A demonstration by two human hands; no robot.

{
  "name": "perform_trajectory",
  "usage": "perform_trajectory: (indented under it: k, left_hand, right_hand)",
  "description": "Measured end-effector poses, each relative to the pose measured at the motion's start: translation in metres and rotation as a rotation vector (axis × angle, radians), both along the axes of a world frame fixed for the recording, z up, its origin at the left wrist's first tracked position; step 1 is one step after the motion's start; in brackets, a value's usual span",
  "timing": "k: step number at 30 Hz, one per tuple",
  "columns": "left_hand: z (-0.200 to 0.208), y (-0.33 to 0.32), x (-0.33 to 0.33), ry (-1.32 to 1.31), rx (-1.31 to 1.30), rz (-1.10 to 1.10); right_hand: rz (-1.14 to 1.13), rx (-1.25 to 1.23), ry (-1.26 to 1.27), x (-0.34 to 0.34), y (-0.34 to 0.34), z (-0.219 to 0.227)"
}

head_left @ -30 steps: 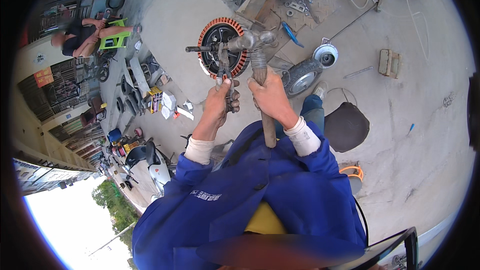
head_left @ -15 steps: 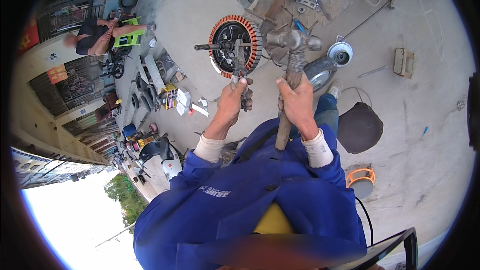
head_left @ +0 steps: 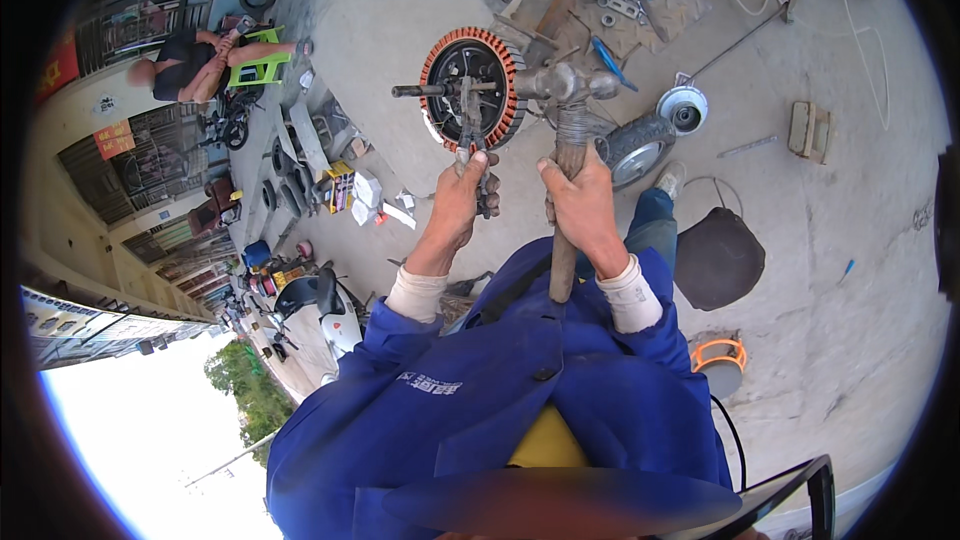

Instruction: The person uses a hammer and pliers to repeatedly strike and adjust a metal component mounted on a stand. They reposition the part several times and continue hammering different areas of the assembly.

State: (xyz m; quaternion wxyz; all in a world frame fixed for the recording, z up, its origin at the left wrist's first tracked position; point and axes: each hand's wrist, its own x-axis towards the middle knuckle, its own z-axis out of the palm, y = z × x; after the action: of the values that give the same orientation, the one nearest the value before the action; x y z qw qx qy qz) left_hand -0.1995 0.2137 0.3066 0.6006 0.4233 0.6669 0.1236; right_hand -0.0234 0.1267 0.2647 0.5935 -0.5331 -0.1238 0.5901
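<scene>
My left hand [head_left: 455, 205] is closed around the handles of dark, worn pliers [head_left: 470, 125]. Their jaws reach to a thin metal rod in front of a hub motor stator [head_left: 507, 60], a black wheel-like core ringed with copper-orange windings. From its left side juts a shaft [head_left: 408, 92]. My right hand [head_left: 585, 205] grips the wooden handle of a hammer [head_left: 567, 83], whose neck is wrapped with wire. The hammer head is at the stator's right edge, in line with the rod; whether they touch I cannot tell.
A tyred wheel [head_left: 635, 150] and a round metal hub [head_left: 682, 112] lie right of the hammer. Beyond are blue-handled pliers [head_left: 612, 62] and loose metal parts [head_left: 622, 6]. A brick-like block [head_left: 808, 132] and dark mat [head_left: 720, 258] lie right. A person [head_left: 195, 65] sits far left.
The hammer has moved slightly left, its head now against or close to the stator's edge in view. My right hand moved with it. The left hand and pliers shifted only a little.
</scene>
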Motion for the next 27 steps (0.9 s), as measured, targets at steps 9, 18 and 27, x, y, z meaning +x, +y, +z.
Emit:
perform_trajectory:
  k: [9, 18, 27]
  left_hand:
    - [0.000, 0.001, 0.001, -0.030, -0.017, 0.037]
    - [0.005, 0.004, 0.005, -0.001, -0.040, 0.032]
    - [0.005, 0.004, 0.009, -0.024, -0.061, 0.070]
  right_hand:
    - [0.012, -0.007, -0.016, -0.002, 0.004, -0.002]
    - [0.008, 0.029, -0.050, -0.003, 0.010, 0.000]
    - [0.048, 0.007, -0.076, 0.010, 0.014, 0.005]
